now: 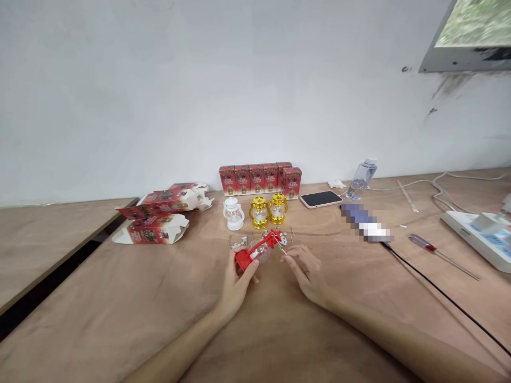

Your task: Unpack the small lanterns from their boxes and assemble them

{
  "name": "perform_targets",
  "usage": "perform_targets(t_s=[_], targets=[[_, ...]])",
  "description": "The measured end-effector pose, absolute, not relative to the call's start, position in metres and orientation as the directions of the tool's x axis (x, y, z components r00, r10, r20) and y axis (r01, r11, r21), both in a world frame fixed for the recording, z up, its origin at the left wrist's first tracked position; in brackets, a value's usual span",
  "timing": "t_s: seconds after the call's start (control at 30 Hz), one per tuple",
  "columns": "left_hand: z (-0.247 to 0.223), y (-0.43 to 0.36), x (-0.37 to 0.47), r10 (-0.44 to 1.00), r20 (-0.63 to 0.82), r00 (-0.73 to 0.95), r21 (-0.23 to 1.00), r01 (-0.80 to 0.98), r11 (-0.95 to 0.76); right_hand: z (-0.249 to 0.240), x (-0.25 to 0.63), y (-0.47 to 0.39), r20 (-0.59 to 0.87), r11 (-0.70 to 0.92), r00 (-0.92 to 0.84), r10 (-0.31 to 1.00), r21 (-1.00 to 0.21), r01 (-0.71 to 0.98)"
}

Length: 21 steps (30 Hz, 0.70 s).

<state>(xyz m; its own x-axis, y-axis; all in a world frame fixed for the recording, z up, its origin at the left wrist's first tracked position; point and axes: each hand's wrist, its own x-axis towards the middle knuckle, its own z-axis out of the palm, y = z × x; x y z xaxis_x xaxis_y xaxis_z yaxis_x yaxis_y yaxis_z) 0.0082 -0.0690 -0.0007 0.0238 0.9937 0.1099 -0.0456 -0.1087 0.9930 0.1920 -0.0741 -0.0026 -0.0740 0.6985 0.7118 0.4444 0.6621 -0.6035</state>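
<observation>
Gripping red lantern (257, 251) (apparently): left hand (238, 281)

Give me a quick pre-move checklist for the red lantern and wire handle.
1. Left hand has a grip on the red lantern: ok.
2. Right hand pinches the wire handle at the lantern's top: ok.
3. Handle ends seated in the lantern: cannot tell, too small.
4. Spare wire handles and small parts on the table within reach: ok.
5. Gold lanterns and white lantern upright, apart from the hands: ok.
6. Screwdriver lies far right, not at hand: not ok.
</observation>
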Motion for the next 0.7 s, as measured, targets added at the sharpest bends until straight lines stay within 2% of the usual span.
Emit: perform_targets(t_s=[0.13, 0.23, 0.33, 0.4, 0.53, 0.7], targets=[[0.000, -0.069, 0.008, 0.996, 0.091, -0.007, 0.994, -0.068, -0.091, -0.005, 0.193, -0.068, 0.492, 0.436, 0.149, 0.858, -0.850, 0.296], [0.001, -0.067, 0.007, 0.999, 0.032, -0.036, 0.998, -0.059, -0.034, -0.005, 0.195, -0.059, 0.321, 0.304, 0.201, 0.925, -0.946, 0.113], [0.001, -0.065, 0.006, 0.998, -0.038, -0.055, 0.997, -0.076, 0.034, -0.006, 0.196, -0.051, 0.209, 0.210, 0.101, 0.973, -0.978, -0.005], [0.001, -0.064, 0.005, 0.995, -0.079, -0.059, 0.993, -0.087, 0.074, -0.007, 0.197, -0.049, 0.175, 0.175, 0.001, 0.985, -0.984, -0.020], [0.001, -0.064, 0.005, 0.992, -0.120, -0.044, 0.990, -0.081, 0.116, -0.007, 0.198, -0.052, 0.172, 0.175, -0.178, 0.969, -0.985, 0.003], [0.005, -0.066, 0.005, 0.985, -0.169, -0.030, 0.982, -0.088, 0.166, -0.001, 0.198, -0.056, 0.204, 0.213, -0.288, 0.936, -0.977, -0.001]])
